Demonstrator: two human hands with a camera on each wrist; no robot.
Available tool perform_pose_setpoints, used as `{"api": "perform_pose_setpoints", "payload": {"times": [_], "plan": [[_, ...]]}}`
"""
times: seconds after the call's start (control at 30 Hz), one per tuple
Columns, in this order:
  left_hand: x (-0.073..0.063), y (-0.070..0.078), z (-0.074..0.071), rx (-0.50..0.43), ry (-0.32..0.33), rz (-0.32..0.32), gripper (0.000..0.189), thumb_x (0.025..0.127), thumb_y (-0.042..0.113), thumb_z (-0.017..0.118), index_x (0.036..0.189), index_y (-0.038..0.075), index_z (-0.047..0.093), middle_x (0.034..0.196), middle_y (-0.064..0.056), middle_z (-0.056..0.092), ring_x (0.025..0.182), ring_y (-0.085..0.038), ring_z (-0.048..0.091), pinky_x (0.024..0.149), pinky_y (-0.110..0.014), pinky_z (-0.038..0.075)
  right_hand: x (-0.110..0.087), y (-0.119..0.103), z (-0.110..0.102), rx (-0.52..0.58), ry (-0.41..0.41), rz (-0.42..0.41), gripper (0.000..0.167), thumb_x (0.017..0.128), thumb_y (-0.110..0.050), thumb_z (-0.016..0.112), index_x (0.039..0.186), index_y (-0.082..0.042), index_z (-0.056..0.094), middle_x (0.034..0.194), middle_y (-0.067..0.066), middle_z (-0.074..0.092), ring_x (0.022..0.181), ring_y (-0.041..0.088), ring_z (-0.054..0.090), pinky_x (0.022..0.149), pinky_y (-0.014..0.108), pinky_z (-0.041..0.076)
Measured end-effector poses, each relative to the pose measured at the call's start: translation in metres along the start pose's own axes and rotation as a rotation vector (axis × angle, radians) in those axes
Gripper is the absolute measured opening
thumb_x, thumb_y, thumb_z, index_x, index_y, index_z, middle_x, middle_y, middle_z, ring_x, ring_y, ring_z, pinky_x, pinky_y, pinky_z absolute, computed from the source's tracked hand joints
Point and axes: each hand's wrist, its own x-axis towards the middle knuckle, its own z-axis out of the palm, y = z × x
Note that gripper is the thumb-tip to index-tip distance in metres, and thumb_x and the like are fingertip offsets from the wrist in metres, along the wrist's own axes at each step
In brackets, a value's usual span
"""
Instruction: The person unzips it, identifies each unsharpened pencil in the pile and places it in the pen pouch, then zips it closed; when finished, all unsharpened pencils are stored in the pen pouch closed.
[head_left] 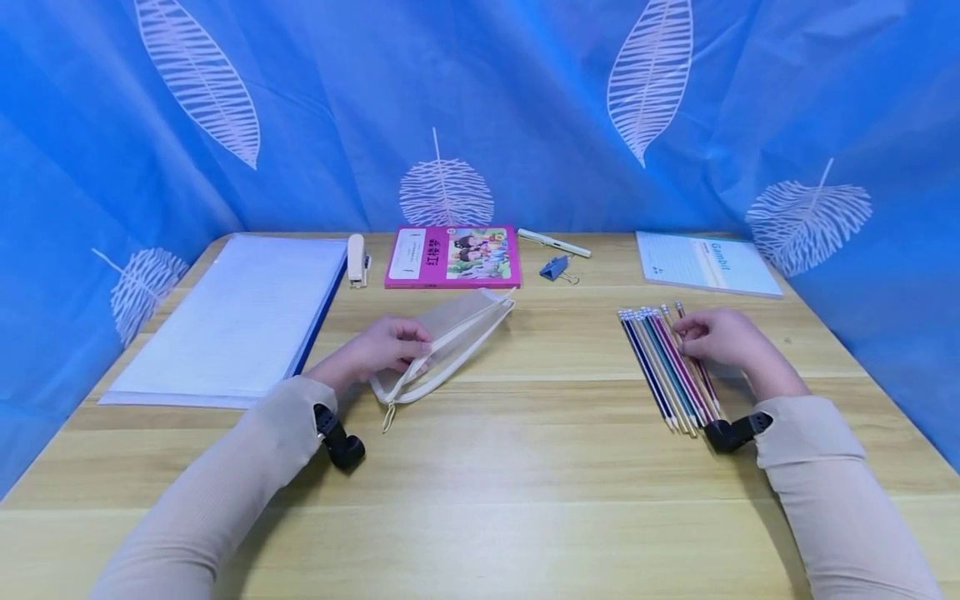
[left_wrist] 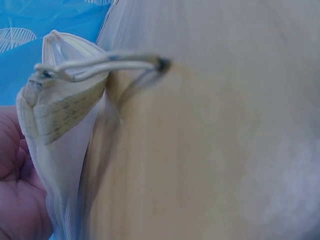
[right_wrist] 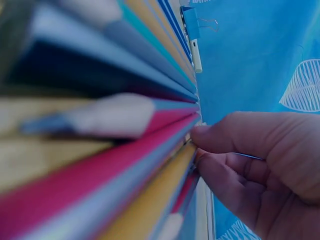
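Observation:
My left hand (head_left: pixel 381 346) grips the edge of a cream mesh zipper pouch (head_left: pixel 459 346), thumb and fingers on its near left side. In the left wrist view the pouch's stitched corner (left_wrist: pixel 67 112) and looped cord pull show, and the pouch gapes a little. On the right side of the table lies a row of pencils (head_left: pixel 660 362), dark blue, gold, teal and magenta, with their points toward me. My right hand (head_left: pixel 726 340) pinches a gold pencil (right_wrist: pixel 157 195) near its far end between thumb and finger, at the right edge of the row.
A stack of white paper (head_left: pixel 232 317) lies at left. Along the back are a cream stapler (head_left: pixel 357 260), a pink book (head_left: pixel 452 257), a pale pen (head_left: pixel 553 242), a blue binder clip (head_left: pixel 555 268) and a notebook (head_left: pixel 707 263). A blue curtain (head_left: pixel 540 108) hangs behind the table.

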Motion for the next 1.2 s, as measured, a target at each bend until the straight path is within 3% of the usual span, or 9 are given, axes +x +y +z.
{"api": "perform_pose_setpoints", "payload": {"times": [0.33,0.5,0.6,0.7,0.87,1.1,1.2], "plan": [[-0.001,0.000,0.001,-0.004,0.010,0.000,0.020,0.091,0.009,0.055,0.107,-0.003,0.059,0.092,-0.007,0.061,0.076,-0.014,0.061,0.067,-0.030,0.053,0.004,-0.007,-0.001,-0.021,-0.030,0.024,0.045,0.075,-0.014,0.068,0.115,0.004,0.056,0.085,0.013,0.059,0.075,0.023,0.054,0.063,0.034,0.045],[-0.002,0.000,0.001,-0.020,0.012,0.006,0.020,0.092,0.008,0.055,0.106,-0.004,0.059,0.089,-0.006,0.063,0.074,-0.014,0.063,0.068,-0.030,0.053,0.000,-0.007,-0.001,0.089,-0.021,0.089,0.049,0.077,-0.014,0.064,0.121,0.006,0.052,0.096,0.019,0.061,0.078,0.021,0.059,0.066,0.033,0.049],[-0.002,0.000,0.001,-0.023,0.010,0.008,0.020,0.092,0.009,0.055,0.106,-0.004,0.059,0.090,-0.008,0.063,0.074,-0.015,0.063,0.068,-0.031,0.054,-0.004,-0.007,-0.001,0.179,-0.018,0.121,0.051,0.078,-0.012,0.060,0.124,0.007,0.048,0.087,0.014,0.062,0.072,0.017,0.058,0.064,0.030,0.048],[-0.003,0.001,0.002,-0.021,0.006,0.014,0.020,0.091,0.009,0.056,0.107,-0.004,0.060,0.092,-0.009,0.064,0.075,-0.015,0.064,0.069,-0.031,0.054,-0.005,-0.005,0.000,0.306,-0.003,0.131,0.052,0.078,-0.007,0.056,0.125,0.008,0.043,0.077,0.004,0.059,0.066,0.012,0.056,0.061,0.028,0.048],[-0.002,0.001,0.004,-0.017,0.017,0.019,0.022,0.091,0.009,0.057,0.108,-0.004,0.060,0.094,-0.011,0.064,0.075,-0.015,0.064,0.069,-0.032,0.054,-0.006,-0.009,0.005,0.617,0.043,0.098,0.046,0.083,-0.002,0.051,0.125,0.005,0.037,0.076,-0.007,0.059,0.064,0.005,0.057,0.064,0.023,0.052],[-0.003,0.005,0.007,-0.013,0.040,0.022,0.024,0.091,0.010,0.057,0.111,-0.003,0.060,0.099,-0.012,0.062,0.077,-0.015,0.063,0.072,-0.032,0.054,-0.004,-0.041,0.018,1.167,0.091,0.041,0.029,0.085,0.008,0.050,0.106,-0.011,0.043,0.072,-0.004,0.063,0.061,0.008,0.062,0.059,0.020,0.053],[-0.004,0.006,0.009,0.032,0.062,0.031,0.023,0.091,0.011,0.057,0.109,-0.001,0.062,0.099,-0.011,0.062,0.078,-0.015,0.061,0.070,-0.030,0.053,-0.004,-0.061,0.028,1.284,0.100,0.034,0.029,0.085,0.010,0.048,0.105,-0.010,0.043,0.072,-0.003,0.063,0.061,0.008,0.062,0.059,0.020,0.053]]}}
